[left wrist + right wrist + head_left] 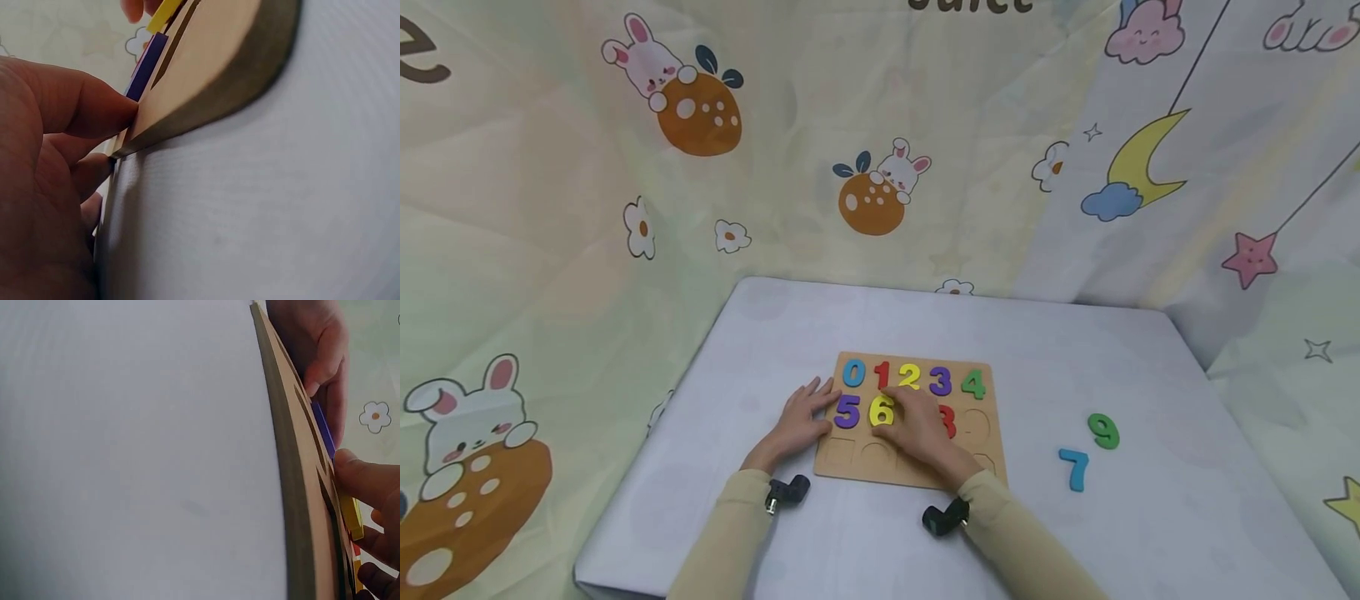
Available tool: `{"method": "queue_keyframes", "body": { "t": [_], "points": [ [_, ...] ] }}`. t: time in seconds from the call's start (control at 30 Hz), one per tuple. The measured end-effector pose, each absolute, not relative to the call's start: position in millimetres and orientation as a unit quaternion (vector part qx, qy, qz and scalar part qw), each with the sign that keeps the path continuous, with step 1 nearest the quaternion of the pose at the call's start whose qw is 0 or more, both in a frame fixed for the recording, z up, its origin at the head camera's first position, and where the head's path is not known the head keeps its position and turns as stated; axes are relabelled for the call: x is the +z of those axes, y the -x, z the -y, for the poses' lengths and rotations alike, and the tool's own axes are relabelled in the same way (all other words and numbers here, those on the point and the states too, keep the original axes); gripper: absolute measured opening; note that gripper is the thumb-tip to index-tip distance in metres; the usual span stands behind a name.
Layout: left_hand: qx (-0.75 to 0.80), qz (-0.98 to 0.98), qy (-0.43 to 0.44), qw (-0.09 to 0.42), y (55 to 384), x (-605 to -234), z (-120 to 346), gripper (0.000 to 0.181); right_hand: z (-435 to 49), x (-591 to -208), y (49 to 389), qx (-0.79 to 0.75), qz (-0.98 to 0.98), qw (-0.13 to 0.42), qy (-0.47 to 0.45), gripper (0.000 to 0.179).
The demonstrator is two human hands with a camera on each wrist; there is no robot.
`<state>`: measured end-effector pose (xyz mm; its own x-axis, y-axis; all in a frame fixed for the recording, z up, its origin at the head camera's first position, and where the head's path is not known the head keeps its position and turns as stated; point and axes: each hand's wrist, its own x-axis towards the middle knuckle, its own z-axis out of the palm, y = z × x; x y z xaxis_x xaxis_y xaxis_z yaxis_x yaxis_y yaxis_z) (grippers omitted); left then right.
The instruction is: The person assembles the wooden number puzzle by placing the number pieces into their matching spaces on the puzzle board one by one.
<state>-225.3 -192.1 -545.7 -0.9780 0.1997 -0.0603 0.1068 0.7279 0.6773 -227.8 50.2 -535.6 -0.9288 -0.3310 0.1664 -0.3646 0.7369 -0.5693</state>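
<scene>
A wooden number puzzle board (pixel 901 477) lies on the table. My right hand (pixel 917 423) is over its middle, thumb and fingers pinching the yellow number 6 (pixel 882 410) at its slot; the yellow edge (pixel 351 515) shows tilted in the right wrist view. At the board's left edge my left hand (pixel 801 417) rests with fingers extended, thumb (pixel 94 103) touching the wood beside the purple 5 (pixel 847 412). The blue 0 (pixel 853 373), red 1 (pixel 882 374), yellow 2 (pixel 910 374), purple 3 (pixel 940 381) and green 4 (pixel 973 384) fill the top row.
To the right of the board, a green 9 (pixel 1103 431) and a blue 7 (pixel 1075 469) lie loose on the white table (pixel 1165 517). A red number (pixel 950 421) on the board is partly hidden by my right hand. A patterned cloth (pixel 970 192) hangs behind the table.
</scene>
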Motion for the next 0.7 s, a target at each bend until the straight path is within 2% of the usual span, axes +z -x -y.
{"method": "queue_keyframes", "body": {
  "t": [0.7],
  "points": [
    [0.363, -0.927, -0.072, 0.066, 223.9, -544.9, 190.6, 0.064, -45.3, -538.3, 222.8, 0.323, 0.932, 0.030, -0.163, 0.069]
  ]
}}
